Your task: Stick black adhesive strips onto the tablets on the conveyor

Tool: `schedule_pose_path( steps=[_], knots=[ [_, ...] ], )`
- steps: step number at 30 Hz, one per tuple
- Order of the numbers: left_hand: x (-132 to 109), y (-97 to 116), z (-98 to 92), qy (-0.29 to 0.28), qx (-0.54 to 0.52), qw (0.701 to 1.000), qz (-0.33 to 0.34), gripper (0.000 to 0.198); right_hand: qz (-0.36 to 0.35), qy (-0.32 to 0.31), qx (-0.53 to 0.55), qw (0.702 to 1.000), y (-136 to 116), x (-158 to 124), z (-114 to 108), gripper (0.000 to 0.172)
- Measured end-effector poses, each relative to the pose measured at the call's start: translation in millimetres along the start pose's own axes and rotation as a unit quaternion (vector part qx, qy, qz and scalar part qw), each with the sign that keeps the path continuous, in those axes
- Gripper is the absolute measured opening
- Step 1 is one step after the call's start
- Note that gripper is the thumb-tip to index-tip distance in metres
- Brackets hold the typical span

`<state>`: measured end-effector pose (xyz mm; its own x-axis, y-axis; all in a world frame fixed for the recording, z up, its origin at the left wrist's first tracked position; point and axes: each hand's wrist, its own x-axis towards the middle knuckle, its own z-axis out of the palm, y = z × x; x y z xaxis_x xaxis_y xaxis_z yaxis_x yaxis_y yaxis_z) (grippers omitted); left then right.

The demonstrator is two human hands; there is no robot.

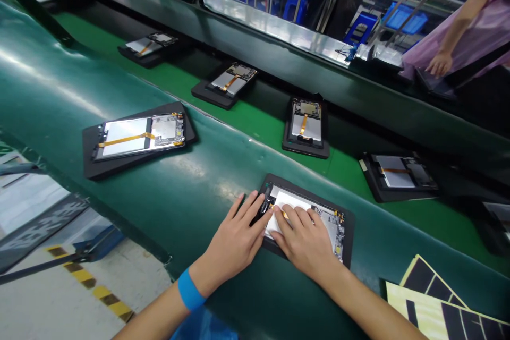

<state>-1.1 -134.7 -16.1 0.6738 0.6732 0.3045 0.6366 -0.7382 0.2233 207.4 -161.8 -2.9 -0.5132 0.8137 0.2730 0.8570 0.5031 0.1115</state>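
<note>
An opened tablet [329, 218] with its battery and circuit board exposed lies on a black foam pad [347, 239] at the front of the green bench. My left hand [239, 234], with a blue band on the wrist, rests on the tablet's left end, fingers stretched out. My right hand [306, 238] lies over the pale battery [289, 199], its fingertips pressed on the surface and its thumb apart. The two index fingertips nearly meet beside a small orange strip, mostly hidden under the fingers. Neither hand is wrapped round anything.
Another opened tablet [131, 135] sits on a pad to the left. Several more ride on the green belt [258, 117] behind. Yellow sheets with black adhesive pieces [434, 303] lie at right. A co-worker's hand [440, 64] is across the line.
</note>
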Motion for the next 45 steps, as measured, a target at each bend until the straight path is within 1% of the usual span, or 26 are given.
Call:
schedule_pose_path(
  steps=[4,11,15,19,28,33,37,40,43,45],
  knots=[
    [0,0,2.4,-0.001,0.007,1.000,-0.008,0.047,-0.006,-0.008,0.005,1.000,1,-1,1,0.043],
    [-3,0,2.4,0.007,-0.001,1.000,-0.012,0.045,-0.044,-0.037,0.029,0.998,7,2,-2,0.043],
    [-4,0,4.0,0.007,-0.008,1.000,-0.010,0.045,-0.034,-0.049,0.021,0.998,7,3,-4,0.043],
    [-2,1,4.4,0.008,-0.012,1.000,-0.012,0.044,-0.018,-0.046,0.007,0.999,7,3,-5,0.039],
    [-2,1,5.8,0.015,-0.013,1.000,-0.014,0.045,-0.018,-0.022,-0.003,1.000,2,7,-5,0.038],
    [-5,-1,7.0,0.015,-0.040,0.998,-0.035,0.045,-0.021,-0.033,-0.027,0.999,-7,6,-5,0.041],
    [-6,-1,7.6,0.014,-0.048,0.998,-0.037,0.045,-0.035,-0.050,-0.029,0.998,-9,5,-5,0.045],
    [-6,-1,8.4,0.015,-0.056,0.998,-0.038,0.046,-0.060,-0.066,-0.022,0.996,-9,8,-6,0.048],
    [-5,-1,8.7,0.013,-0.052,0.998,-0.032,0.045,-0.094,-0.082,-0.034,0.992,-6,11,-7,0.049],
    [-4,-1,8.2,0.017,-0.038,0.999,-0.022,0.045,-0.103,-0.091,-0.028,0.990,0,11,-8,0.051]
  ],
)
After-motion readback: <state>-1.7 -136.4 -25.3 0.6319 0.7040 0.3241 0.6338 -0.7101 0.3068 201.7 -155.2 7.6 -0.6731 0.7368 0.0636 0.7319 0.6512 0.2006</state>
